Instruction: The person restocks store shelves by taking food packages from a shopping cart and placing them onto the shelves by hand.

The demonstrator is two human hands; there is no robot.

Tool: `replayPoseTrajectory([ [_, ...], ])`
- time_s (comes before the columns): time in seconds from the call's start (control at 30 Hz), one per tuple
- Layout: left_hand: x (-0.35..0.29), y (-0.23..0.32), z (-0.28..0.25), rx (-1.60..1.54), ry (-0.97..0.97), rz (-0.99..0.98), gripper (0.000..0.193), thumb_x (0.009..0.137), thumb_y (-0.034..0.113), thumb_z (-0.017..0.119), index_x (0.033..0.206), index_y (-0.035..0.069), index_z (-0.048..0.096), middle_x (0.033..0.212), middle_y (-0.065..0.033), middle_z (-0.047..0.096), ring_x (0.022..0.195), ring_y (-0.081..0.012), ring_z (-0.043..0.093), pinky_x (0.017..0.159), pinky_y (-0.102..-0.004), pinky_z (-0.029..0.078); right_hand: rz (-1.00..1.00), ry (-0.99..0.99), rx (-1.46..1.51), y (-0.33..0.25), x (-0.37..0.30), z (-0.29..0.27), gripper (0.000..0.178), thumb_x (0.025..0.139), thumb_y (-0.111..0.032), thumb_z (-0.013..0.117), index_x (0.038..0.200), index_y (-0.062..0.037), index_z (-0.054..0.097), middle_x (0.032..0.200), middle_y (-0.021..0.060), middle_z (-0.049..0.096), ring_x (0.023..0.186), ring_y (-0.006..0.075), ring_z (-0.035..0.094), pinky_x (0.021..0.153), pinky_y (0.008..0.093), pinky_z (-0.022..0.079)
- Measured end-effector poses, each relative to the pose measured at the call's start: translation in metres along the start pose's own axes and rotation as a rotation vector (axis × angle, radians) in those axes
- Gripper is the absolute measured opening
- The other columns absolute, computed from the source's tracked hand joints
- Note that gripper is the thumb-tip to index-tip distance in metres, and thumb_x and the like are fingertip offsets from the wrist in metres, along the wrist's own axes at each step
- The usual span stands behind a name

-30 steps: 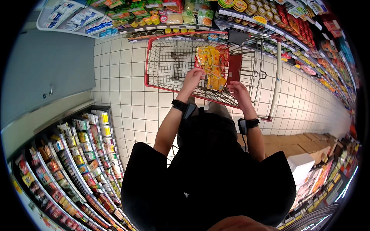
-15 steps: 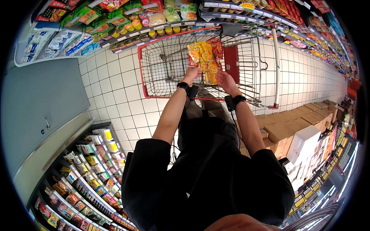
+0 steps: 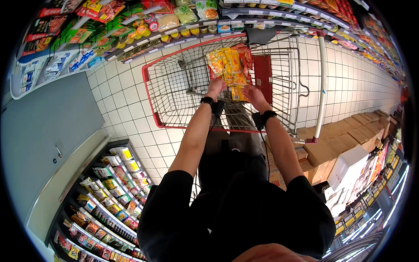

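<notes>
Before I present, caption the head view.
Left hand and right hand at yellow packets in a red-rimmed shopping cart beside shelves.

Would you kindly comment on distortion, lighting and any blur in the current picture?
In the head view, the fisheye bows the cart rim and leaves black corners; in the head view, the tiles right of the handle look bright; in the head view, the black shirt shows little detail, while the left hand and right hand show no obvious motion blur.

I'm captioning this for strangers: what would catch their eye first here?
Probably the bright yellow packets piled beside red packets in the shopping cart, upper centre. Next, the crowded shelves curving across the top, then the large grey door at left.
</notes>
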State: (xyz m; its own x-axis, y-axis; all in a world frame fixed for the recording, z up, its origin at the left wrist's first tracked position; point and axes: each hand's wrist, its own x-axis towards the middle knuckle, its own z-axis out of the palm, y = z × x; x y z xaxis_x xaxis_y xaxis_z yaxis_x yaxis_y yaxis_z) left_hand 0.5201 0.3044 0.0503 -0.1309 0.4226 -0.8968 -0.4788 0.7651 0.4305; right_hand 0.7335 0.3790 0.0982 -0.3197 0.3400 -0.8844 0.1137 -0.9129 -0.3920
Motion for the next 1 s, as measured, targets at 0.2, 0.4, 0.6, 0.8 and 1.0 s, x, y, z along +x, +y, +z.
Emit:
replayPoseTrajectory([
  [0.2, 0.066, -0.016, 0.028, -0.099, 0.076, 0.065, 0.025, 0.093, 0.027, 0.059, 0.095, 0.002, 0.062, 0.085, -0.0066, 0.066, 0.076, -0.0184, 0.067, 0.065, -0.0295, 0.051, 0.092, 0.036, -0.057, 0.004, 0.036, -0.019, 0.035, 0.096, -0.028, 0.048, 0.122, -0.0058, 0.058, 0.111, 0.0081, 0.067, 0.101, 0.0177, 0.062, 0.087, 0.0309, 0.047],
  [0.4, 0.125, -0.017, 0.040, 0.314, 0.045, 0.240, 0.019, 0.093, 0.022, 0.057, 0.097, 0.004, 0.062, 0.080, -0.0071, 0.063, 0.071, -0.0187, 0.065, 0.058, -0.0324, 0.049, 0.121, 0.004, 0.000, 0.014, 0.040, -0.040, 0.037, 0.097, -0.029, 0.049, 0.124, -0.0064, 0.057, 0.112, 0.0084, 0.066, 0.100, 0.0178, 0.062, 0.085, 0.0311, 0.047],
  [0.6, 0.138, -0.017, 0.082, 0.091, 0.200, 0.079, 0.023, 0.092, 0.016, 0.061, 0.108, -0.001, 0.061, 0.082, -0.0107, 0.066, 0.072, -0.0181, 0.065, 0.058, -0.0322, 0.049, 0.157, 0.030, 0.081, 0.018, 0.038, -0.058, 0.034, 0.096, -0.028, 0.050, 0.122, -0.0072, 0.057, 0.110, 0.0080, 0.066, 0.098, 0.0172, 0.061, 0.086, 0.0299, 0.046],
  [0.8, 0.163, -0.026, 0.085, 0.203, 0.201, 0.252, 0.028, 0.088, 0.019, 0.067, 0.105, -0.002, 0.068, 0.086, -0.0127, 0.069, 0.074, -0.0187, 0.065, 0.062, -0.0309, 0.050, 0.131, 0.030, 0.069, -0.002, 0.034, -0.052, 0.032, 0.096, -0.025, 0.049, 0.122, -0.0064, 0.056, 0.109, 0.0077, 0.066, 0.095, 0.0162, 0.062, 0.084, 0.0301, 0.046],
  [1.0, 0.174, -0.017, 0.076, 0.439, 0.200, 0.138, 0.024, 0.089, 0.024, 0.067, 0.099, 0.002, 0.068, 0.085, -0.0139, 0.070, 0.072, -0.0272, 0.068, 0.065, -0.0416, 0.051, 0.062, -0.023, 0.037, -0.018, 0.027, -0.042, 0.033, 0.096, -0.023, 0.048, 0.122, -0.0036, 0.055, 0.107, 0.0084, 0.066, 0.094, 0.0156, 0.062, 0.082, 0.0293, 0.048],
])
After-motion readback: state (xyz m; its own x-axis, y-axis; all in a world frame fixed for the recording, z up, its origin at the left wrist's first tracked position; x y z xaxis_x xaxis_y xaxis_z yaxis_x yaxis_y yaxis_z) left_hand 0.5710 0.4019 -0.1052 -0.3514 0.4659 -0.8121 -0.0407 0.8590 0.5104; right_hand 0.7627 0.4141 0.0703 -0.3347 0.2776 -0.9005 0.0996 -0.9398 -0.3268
